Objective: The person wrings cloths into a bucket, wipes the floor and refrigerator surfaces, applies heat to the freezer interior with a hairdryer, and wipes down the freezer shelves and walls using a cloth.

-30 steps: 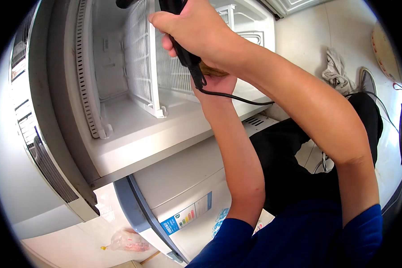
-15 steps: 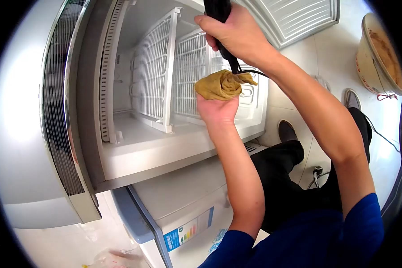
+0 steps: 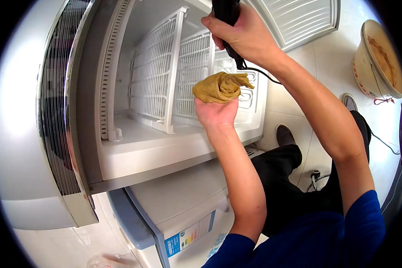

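My left hand [image 3: 216, 111], palm up, holds a crumpled mustard-yellow cloth [image 3: 219, 87] that covers its fingers. Above it, my right hand [image 3: 248, 33] is wrapped round the black handle of a corded appliance [image 3: 228, 15], possibly a hair dryer. The appliance's upper end is cut off by the top of the view, and its cord [image 3: 261, 73] leaves the lower end and runs behind my right forearm. Both hands are in front of an open freezer compartment [image 3: 147, 154]. White wire racks [image 3: 156, 67] stand inside it, just beyond the cloth.
The freezer's ribbed door panel [image 3: 299, 20] is at upper right. A cream bucket [image 3: 366, 67] with brown residue inside stands on the tiled floor to the right. Below the compartment is a white appliance with a blue-grey edge [image 3: 134, 223]. A plug with cable [image 3: 315, 175] lies near my legs.
My right hand and the black appliance have shifted slightly right, opening a wider gap above the cloth. The left hand and cloth have barely moved.
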Demonstrator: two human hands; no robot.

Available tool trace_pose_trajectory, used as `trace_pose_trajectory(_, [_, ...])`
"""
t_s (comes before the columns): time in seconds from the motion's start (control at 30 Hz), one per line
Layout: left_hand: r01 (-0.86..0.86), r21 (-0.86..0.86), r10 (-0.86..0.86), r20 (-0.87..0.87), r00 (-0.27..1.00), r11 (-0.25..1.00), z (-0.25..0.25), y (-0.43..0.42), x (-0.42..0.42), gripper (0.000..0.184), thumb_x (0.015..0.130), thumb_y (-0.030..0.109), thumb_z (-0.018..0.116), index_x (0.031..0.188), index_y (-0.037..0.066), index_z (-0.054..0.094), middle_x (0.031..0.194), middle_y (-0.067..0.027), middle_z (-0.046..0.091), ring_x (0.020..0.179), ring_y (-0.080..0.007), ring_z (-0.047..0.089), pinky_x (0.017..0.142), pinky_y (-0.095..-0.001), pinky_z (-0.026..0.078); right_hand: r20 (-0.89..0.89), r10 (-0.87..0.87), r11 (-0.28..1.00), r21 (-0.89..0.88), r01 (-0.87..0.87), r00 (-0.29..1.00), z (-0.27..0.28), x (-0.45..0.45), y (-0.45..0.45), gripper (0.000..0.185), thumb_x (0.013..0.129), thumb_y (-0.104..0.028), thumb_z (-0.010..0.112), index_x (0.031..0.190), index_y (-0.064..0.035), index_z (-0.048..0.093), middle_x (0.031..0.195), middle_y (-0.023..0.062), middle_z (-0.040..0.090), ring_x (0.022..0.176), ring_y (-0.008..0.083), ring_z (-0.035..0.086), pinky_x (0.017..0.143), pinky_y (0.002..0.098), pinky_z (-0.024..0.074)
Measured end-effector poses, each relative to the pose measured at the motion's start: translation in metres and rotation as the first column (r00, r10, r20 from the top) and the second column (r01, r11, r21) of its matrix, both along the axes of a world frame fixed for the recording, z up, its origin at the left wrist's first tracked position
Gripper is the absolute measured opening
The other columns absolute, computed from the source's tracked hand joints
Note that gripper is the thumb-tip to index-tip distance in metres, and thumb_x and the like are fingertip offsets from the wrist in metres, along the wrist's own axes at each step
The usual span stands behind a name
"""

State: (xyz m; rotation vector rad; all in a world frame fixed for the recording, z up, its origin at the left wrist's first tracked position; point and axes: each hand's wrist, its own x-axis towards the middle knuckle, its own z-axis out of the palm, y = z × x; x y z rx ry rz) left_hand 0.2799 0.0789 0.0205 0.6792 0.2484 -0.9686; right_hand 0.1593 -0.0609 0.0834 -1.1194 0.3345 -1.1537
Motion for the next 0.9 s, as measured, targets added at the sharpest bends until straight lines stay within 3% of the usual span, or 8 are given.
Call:
trace_pose_trajectory(0.13, [0.014,0.002,-0.014,0.006,1.0,1.0,-0.003,0.0,0.004,0.054,0.105,0.037,0.033,0.145,0.003,0.047,0.147,-0.0178,0.05,0.137,-0.0347,0.048,0.115,-0.0547,0.035,0.057,0.005,0.999,-0.042,-0.003,0.998,-0.009,0.009,-0.003,0.03,0.097,-0.03,0.069,0.091,-0.0033,0.059,0.066,0.0018,0.057,0.053,0.0099,0.054,0.048,0.0279,0.0435])
trace_pose_trajectory(0.23, [0.034,-0.007,-0.034,0.03,0.999,0.999,-0.003,0.001,0.005,0.052,0.105,0.036,0.035,0.142,0.002,0.049,0.145,-0.0178,0.052,0.135,-0.0346,0.049,0.114,-0.0544,0.037,-0.149,-0.107,0.967,-0.245,0.068,0.983,-0.023,0.011,-0.006,0.02,0.091,-0.021,0.072,0.097,-0.0017,0.067,0.08,0.0088,0.069,0.068,0.0192,0.067,0.064,0.0315,0.0547])
trace_pose_trajectory(0.3, [0.029,-0.031,-0.028,0.016,0.999,0.999,-0.005,0.002,0.006,0.051,0.105,0.036,0.036,0.14,0.002,0.049,0.143,-0.0176,0.053,0.133,-0.0346,0.05,0.112,-0.0543,0.038,0.058,-0.406,0.712,-0.606,0.355,0.912,-0.032,0.015,-0.004,0.021,0.085,-0.017,0.071,0.1,-0.0026,0.065,0.085,0.0187,0.069,0.074,0.0331,0.067,0.069,0.0387,0.0524])
trace_pose_trajectory(0.33, [0.027,-0.047,-0.027,0.001,1.0,0.999,-0.005,0.001,0.006,0.05,0.104,0.036,0.037,0.139,0.002,0.05,0.141,-0.0175,0.054,0.132,-0.0346,0.051,0.111,-0.0543,0.039,0.055,-0.422,0.671,-0.652,0.352,0.905,-0.033,0.013,-0.004,0.033,0.081,-0.013,0.075,0.11,-0.0085,0.06,0.094,0.0187,0.067,0.087,0.0398,0.064,0.076,0.0436,0.051])
trace_pose_trajectory(0.37, [0.051,-0.064,-0.05,0.02,0.999,0.997,-0.005,0.001,0.007,0.049,0.105,0.036,0.037,0.137,0.003,0.051,0.139,-0.0168,0.055,0.129,-0.034,0.052,0.109,-0.0545,0.041,-0.077,-0.399,0.669,-0.706,0.232,0.914,-0.036,0.014,-0.008,0.04,0.078,-0.011,0.079,0.109,-0.0079,0.054,0.094,0.0165,0.066,0.087,0.0403,0.065,0.073,0.0458,0.0516])
trace_pose_trajectory(0.47, [0.102,-0.104,-0.096,0.063,0.993,0.989,-0.009,-0.002,0.009,0.05,0.105,0.037,0.035,0.138,0.003,0.05,0.141,-0.0168,0.054,0.132,-0.0336,0.051,0.11,-0.055,0.04,-0.095,-0.505,0.457,-0.873,0.172,0.858,-0.032,0.014,-0.001,0.048,0.072,-0.013,0.084,0.105,-0.0073,0.049,0.094,0.0129,0.061,0.086,0.0389,0.066,0.068,0.0464,0.0527])
trace_pose_trajectory(0.57, [0.104,-0.108,-0.099,0.047,0.994,0.989,-0.01,-0.001,0.009,0.051,0.105,0.038,0.033,0.139,0.004,0.05,0.143,-0.0169,0.053,0.134,-0.0334,0.05,0.112,-0.0548,0.039,-0.126,-0.608,0.368,-0.919,0.138,0.784,-0.034,0.019,0.007,0.045,0.072,-0.012,0.083,0.097,-0.0057,0.046,0.09,0.0105,0.06,0.083,0.0326,0.068,0.064,0.0427,0.0538])
trace_pose_trajectory(0.9, [0.067,-0.068,-0.064,0.047,0.997,0.995,-0.001,-0.002,0.003,0.051,0.105,0.039,0.031,0.137,0.005,0.053,0.139,-0.0162,0.057,0.132,-0.034,0.053,0.112,-0.0545,0.04,-0.093,-0.72,0.312,-0.929,0.201,0.688,-0.031,0.021,0.005,0.031,0.078,-0.01,0.073,0.094,-0.0058,0.048,0.085,0.0091,0.06,0.079,0.0295,0.069,0.059,0.0405,0.0543])
